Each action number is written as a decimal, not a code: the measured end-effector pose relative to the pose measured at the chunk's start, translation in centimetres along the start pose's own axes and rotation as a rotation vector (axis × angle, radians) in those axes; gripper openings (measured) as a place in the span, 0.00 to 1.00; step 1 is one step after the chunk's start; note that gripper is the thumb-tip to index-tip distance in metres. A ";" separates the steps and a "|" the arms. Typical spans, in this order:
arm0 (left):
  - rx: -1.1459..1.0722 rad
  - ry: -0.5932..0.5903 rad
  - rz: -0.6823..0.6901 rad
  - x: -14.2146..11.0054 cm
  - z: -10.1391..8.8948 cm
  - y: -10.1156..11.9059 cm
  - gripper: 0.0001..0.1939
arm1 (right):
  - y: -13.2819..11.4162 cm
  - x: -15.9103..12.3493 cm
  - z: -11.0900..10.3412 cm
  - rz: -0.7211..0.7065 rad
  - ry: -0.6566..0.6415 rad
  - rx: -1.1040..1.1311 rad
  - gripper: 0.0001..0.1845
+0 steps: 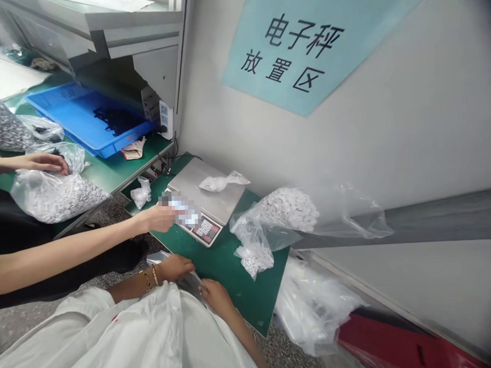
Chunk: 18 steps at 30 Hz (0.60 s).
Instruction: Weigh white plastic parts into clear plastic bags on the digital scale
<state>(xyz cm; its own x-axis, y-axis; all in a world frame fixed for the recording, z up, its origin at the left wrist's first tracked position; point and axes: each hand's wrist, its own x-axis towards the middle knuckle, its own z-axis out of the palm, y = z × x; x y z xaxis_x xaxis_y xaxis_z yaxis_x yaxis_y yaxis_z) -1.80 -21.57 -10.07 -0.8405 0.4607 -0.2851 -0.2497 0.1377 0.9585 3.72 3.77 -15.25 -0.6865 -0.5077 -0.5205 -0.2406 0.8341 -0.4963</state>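
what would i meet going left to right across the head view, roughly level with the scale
large bag of white pieces under another person's hand → small knotted bag → scale → clear bag of white pieces by the wall

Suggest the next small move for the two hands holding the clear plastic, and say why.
Probably ease the clear plastic open, if it is a bag: the left hand and right hand both hold it, and it looks flat and unfilled.
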 end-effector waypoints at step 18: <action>0.326 -0.088 0.109 1.4 4.8 -5.8 0.08 | 1.7 -0.5 -1.4 0.108 0.102 -0.044 0.09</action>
<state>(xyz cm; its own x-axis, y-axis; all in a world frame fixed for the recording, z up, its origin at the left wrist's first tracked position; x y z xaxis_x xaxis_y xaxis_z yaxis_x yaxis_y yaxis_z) 0.74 -17.49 -16.03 -0.8053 0.5604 -0.1934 0.0180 0.3492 0.9369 2.68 5.74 -14.89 -0.7756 -0.3921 -0.4948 -0.1899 0.8923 -0.4095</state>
